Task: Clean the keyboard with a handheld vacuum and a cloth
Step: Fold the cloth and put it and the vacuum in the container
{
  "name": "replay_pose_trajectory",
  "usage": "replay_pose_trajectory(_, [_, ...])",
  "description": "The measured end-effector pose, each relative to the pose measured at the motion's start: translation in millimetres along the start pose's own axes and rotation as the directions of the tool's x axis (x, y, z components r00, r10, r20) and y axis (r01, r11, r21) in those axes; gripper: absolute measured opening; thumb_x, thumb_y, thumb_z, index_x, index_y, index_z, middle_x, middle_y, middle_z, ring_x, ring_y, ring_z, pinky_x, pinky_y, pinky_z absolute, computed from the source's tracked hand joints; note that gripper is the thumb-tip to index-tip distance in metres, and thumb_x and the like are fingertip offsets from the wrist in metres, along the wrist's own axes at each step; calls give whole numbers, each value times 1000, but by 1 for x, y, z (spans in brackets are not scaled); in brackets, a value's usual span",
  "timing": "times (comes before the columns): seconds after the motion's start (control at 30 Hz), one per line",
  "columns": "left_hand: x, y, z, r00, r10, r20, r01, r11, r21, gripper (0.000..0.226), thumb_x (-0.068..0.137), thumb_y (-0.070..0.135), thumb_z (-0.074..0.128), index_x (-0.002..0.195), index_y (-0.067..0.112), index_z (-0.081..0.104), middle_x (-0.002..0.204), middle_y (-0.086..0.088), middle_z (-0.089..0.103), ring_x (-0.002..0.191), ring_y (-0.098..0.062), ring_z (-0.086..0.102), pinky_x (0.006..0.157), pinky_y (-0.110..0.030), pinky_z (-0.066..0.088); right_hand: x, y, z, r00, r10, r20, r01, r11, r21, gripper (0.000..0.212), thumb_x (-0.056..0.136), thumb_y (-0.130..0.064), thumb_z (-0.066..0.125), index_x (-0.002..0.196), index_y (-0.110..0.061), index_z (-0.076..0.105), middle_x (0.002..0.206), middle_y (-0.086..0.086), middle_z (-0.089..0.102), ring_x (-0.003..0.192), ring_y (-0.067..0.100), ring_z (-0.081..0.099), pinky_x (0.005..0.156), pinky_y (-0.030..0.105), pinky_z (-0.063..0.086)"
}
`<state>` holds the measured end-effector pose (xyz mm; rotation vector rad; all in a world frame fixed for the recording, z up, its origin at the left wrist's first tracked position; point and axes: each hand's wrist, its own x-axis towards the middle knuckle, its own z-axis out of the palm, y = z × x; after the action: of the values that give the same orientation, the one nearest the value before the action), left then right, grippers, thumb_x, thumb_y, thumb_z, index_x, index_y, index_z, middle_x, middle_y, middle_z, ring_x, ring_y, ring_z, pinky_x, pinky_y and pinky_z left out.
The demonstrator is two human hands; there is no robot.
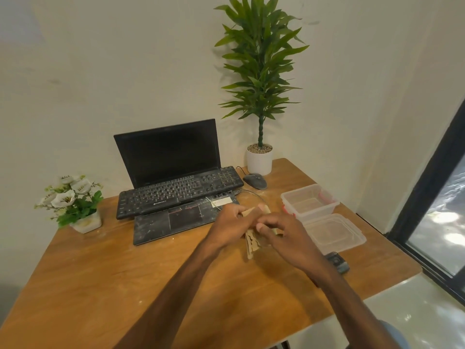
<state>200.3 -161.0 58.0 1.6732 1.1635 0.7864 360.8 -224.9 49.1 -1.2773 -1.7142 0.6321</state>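
Left grip [231, 222] and right grip [284, 233] both clasp the crumpled tan cloth [251, 244] above the wooden desk [100, 273]. The dusty black keyboard [176, 192] lies beyond and left of them. To their right, a clear plastic tub [310, 200] shows only its own floor, with a clear lid [334, 233] alongside.

table [100, 273]: smooth wood | keyboard [176, 193]: matt black plastic, dusty | container [317, 213]: clear plastic | cloth [251, 245]: tan fabric

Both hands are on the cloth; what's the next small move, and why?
Probably carry the cloth left and forward to the keyboard and start wiping. The left hand and right hand both grip the cloth above the table, short of the keyboard, whose keys look dusty.
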Motion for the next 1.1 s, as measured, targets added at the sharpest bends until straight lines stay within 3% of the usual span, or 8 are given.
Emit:
replay_pose_trajectory(0.1, [3, -6, -6, 999, 35, 30, -35, 999, 11, 29, 103, 36, 64, 108, 11, 79, 87, -14, 79, 86, -35, 76, 82, -57, 58, 2, 9, -22, 985, 168, 26, -168, 941, 295, 16, 94, -8, 67, 106, -14, 77, 97, 0, 78, 95, 19, 74, 80, 37, 62])
replay_pose_trajectory(0.2, [7, -4, -10, 986, 116, 118, -117, 993, 6, 29, 105, 33, 60, 119, 13, 76, 95, -7, 80, 88, -24, 77, 81, -49, 60, 10, 17, -44, 969, 178, -169, -141, 967, 210, 20, 86, -16, 79, 104, -22, 76, 100, -9, 77, 98, 12, 72, 84, 29, 59])
replay_pose_trajectory(0.33, [11, 9, -1, 943, 247, 225, -221, 966, -131, 24, 108, 27, 57, 115, 15, 76, 98, -12, 78, 85, -20, 74, 72, -35, 57, 18, 20, -49, 965, 215, 153, -254, 916, 312, 39, 87, -26, 78, 124, -19, 69, 113, 0, 76, 107, 18, 71, 92, 37, 59])
replay_pose_trajectory(0.5, [19, 17, 17, 980, 200, 1, -191, 941, -279, 28, 108, 30, 57, 121, 14, 75, 103, -16, 78, 90, -25, 73, 76, -42, 57, 2, 18, -33, 962, 212, 172, -262, 890, 372, 28, 95, -30, 68, 114, -10, 70, 97, 10, 78, 80, 29, 76, 61, 31, 61])
replay_pose_trajectory(0.63, [23, 18, 19, 983, 83, -163, -145, 897, -417, 23, 107, 33, 58, 111, 21, 77, 103, -16, 78, 87, -21, 72, 68, -31, 57, -14, 25, -15, 940, 229, 254, -318, 861, 397, 36, 103, -32, 55, 117, 0, 62, 92, 19, 77, 69, 38, 73, 53, 34, 58])
replay_pose_trajectory(0.73, [23, 18, 16, 978, 116, -174, -176, 908, -381, 24, 107, 31, 57, 111, 18, 77, 97, -11, 79, 82, -18, 74, 65, -28, 57, -19, 32, -23, 943, 215, 252, -291, 902, 318, 40, 95, -37, 65, 123, -9, 64, 99, 9, 78, 84, 32, 76, 67, 46, 63])
replay_pose_trajectory(0.87, [25, 9, 11, 967, 198, -162, -234, 938, -254, 25, 108, 30, 57, 118, 19, 77, 100, -10, 79, 93, -33, 74, 74, -41, 56, -12, 37, -55, 947, 307, 93, -316, 943, 107, 102, 56, -70, 86, 143, -28, 52, 126, -14, 68, 115, 5, 64, 96, 38, 57])
replay_pose_trajectory(1.1, [26, 18, 31, 958, 284, 35, -274, 945, -178, 27, 108, 30, 56, 123, 16, 73, 105, -12, 76, 94, -28, 74, 77, -42, 59, 9, 20, -56, 986, 158, -49, -137, 945, 298, 35, 85, -23, 79, 118, -18, 71, 104, -3, 78, 94, 19, 75, 76, 34, 62])
